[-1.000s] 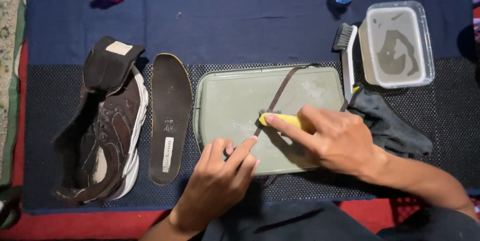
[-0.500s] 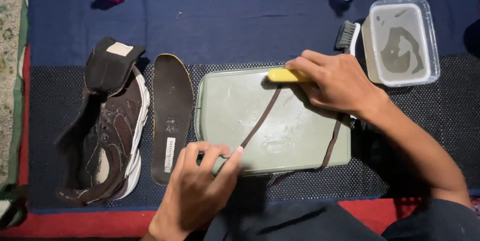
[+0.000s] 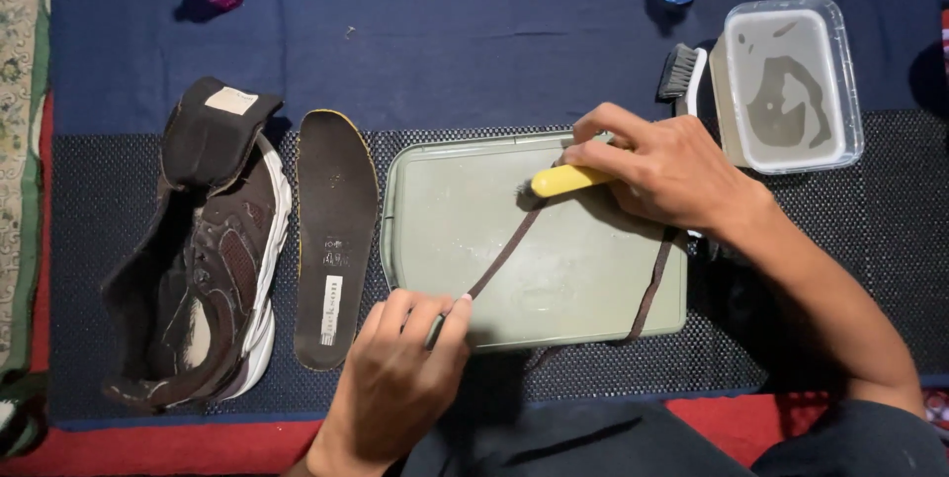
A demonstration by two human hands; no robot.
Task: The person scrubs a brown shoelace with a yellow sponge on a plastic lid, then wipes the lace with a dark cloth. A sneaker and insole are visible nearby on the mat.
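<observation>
1 brown shoelace (image 3: pixel 504 258) lying diagonally across the grey-green tray (image 3: pixel 445 240), near end pinched flat under the closed left hand (image 3: pixel 395 378), far end beneath the yellow-handled brush (image 3: pixel 563 180) gripped in the right hand (image 3: pixel 662 171); laceless brown shoe (image 3: pixel 203 260) and insole (image 3: pixel 334 240) to the left.

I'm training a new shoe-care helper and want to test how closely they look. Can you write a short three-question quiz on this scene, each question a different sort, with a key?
1. True or false: the right hand holds a yellow-handled brush against the brown shoelace.
2. Multiple choice: what does the left hand press the shoelace onto? A) the grey-green tray B) the insole C) the clear tub
3. Fill in: the insole lies between the tray and the brown ____.

Key: 1 true; 2 A; 3 shoe.
</observation>
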